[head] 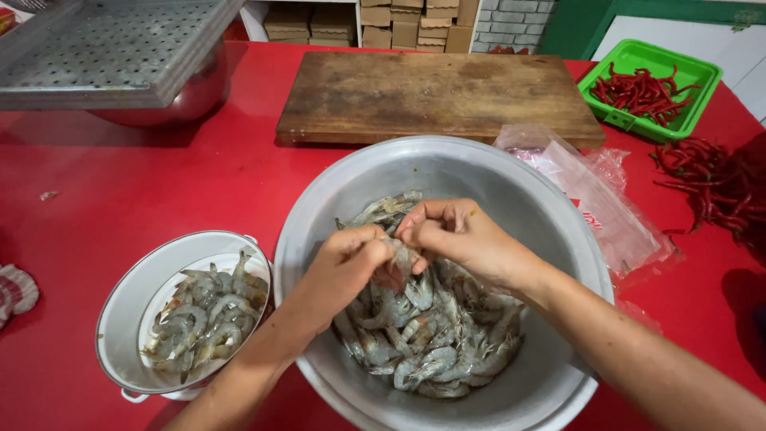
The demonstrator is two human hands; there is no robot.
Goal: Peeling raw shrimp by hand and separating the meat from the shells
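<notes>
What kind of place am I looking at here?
Likely a food-prep kitchen: both hands work a shrimp over a metal basin, with a cutting board and red chillies on the red table.

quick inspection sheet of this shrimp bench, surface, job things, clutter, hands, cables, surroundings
surface: red table, a few small scraps on it
job's things: large metal basin of raw shrimp; one shrimp held above the pile; smaller white pot with shrimp to the left
clutter: clear plastic bags; loose red chillies; green tray of chillies; wooden cutting board
grippers: left hand and right hand both pinch the shrimp
cables: nothing seen
surroundings: perforated metal tray over a metal bowl; cardboard boxes behind
</notes>
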